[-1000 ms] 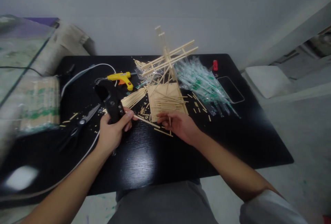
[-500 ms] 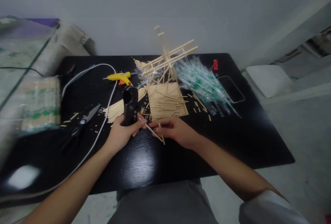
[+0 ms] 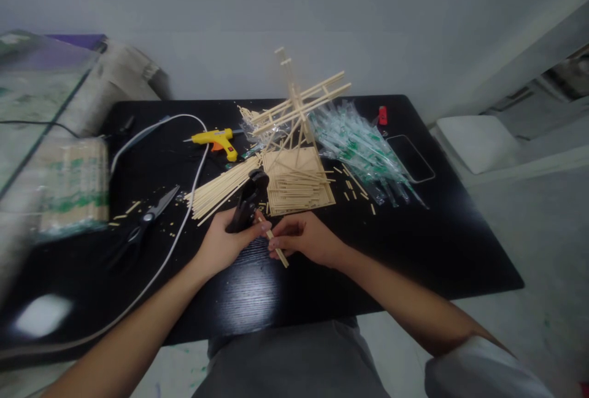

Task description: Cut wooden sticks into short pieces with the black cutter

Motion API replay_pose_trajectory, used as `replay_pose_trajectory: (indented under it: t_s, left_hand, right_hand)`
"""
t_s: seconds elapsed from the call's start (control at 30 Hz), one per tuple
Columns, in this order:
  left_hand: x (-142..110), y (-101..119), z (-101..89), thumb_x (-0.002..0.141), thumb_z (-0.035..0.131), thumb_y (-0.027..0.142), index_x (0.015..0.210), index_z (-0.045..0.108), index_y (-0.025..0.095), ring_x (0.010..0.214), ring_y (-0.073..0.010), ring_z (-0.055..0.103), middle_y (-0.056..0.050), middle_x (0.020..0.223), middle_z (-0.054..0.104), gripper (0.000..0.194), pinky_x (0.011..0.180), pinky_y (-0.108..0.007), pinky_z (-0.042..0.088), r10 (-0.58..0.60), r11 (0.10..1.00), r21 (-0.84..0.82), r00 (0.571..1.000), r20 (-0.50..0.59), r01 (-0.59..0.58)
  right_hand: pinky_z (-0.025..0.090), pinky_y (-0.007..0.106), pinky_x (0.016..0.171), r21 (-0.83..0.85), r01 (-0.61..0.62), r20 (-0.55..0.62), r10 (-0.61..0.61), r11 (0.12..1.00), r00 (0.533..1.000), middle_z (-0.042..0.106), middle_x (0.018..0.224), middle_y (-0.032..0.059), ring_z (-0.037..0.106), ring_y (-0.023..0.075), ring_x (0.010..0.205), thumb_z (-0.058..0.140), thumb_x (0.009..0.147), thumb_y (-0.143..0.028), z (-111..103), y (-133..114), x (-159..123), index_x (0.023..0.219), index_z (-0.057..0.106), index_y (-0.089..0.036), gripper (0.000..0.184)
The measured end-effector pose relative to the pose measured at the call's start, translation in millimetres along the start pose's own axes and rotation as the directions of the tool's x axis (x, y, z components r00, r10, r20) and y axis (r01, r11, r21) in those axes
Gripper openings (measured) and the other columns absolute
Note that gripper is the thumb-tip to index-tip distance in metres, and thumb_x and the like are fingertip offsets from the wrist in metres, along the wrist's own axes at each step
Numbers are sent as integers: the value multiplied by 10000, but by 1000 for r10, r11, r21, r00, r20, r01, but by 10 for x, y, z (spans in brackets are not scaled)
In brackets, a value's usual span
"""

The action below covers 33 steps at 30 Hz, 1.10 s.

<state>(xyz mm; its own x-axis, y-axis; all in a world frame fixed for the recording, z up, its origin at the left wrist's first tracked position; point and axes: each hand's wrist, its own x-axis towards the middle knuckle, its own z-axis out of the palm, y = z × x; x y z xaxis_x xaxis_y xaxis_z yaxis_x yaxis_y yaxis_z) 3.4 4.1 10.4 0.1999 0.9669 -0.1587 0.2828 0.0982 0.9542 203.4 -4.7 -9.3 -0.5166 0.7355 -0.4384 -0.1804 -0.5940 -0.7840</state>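
Observation:
My left hand (image 3: 225, 241) is closed around a black hand cutter (image 3: 251, 195) with a rounded head that points up and away from me. Its thumb and fingertips also pinch the upper end of thin wooden sticks (image 3: 281, 257). Lower down on these short sticks, the fingers of my right hand (image 3: 310, 240) are closed, close beside the left fingertips. The sticks lie side by side and slant down toward me. Just beyond my hands is a square wooden base (image 3: 329, 192) with many cut sticks (image 3: 299, 183) on it. A windmill-like stick frame (image 3: 299, 103) rises behind.
A loose bundle of long sticks (image 3: 221, 189) and a yellow glue gun (image 3: 216, 137) are left of centre. Scissors (image 3: 150, 217) lie farther left, by a white cable (image 3: 184, 226). Plastic wrappers (image 3: 359, 146), a phone-shaped outline (image 3: 411, 159) and a red object (image 3: 383, 115) are right.
The cutter's head has tipped to the right and away. The two sticks, crossed before, now lie together, and my right fingers have closed in around them nearer the left hand.

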Motion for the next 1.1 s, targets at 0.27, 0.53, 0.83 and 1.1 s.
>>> replay_pose_trajectory:
  t_s: [0.27,0.53,0.83,1.1]
  left_hand:
    - [-46,-8,-8,818,771,368,810,722,173,728,-166,682,-10,769,735,201,723,-271,552,117,991,63,993,25,-119]
    - [-207,107,-113,851,761,297,951,740,193,798,-149,701,-4,881,756,146,776,-257,551,322,920,219,946,43,-324]
    - [-335,-53,-47,850,757,300,964,714,204,689,-111,636,24,805,704,156,650,-215,510,265,940,248,960,-92,-236]
    - [-315,-92,5,833,775,315,907,716,195,650,-110,618,35,730,664,153,634,-214,512,260,951,211,953,-156,-225]
  right_hand:
    - [567,311,723,-217,189,-7,-195,958,981,770,764,28,711,181,723,917,641,-414,-2,30,12,826,791,-162,336]
    - [536,251,766,-659,510,42,-649,553,759,798,875,16,726,169,793,759,874,-216,75,88,26,914,803,-200,61]
    - [559,269,833,-710,513,123,-632,483,765,800,939,29,754,179,862,756,872,-141,79,187,132,964,759,-189,104]
    - [567,326,869,-674,456,87,-551,581,830,804,944,22,771,199,882,783,839,-120,56,178,168,1125,693,-203,311]
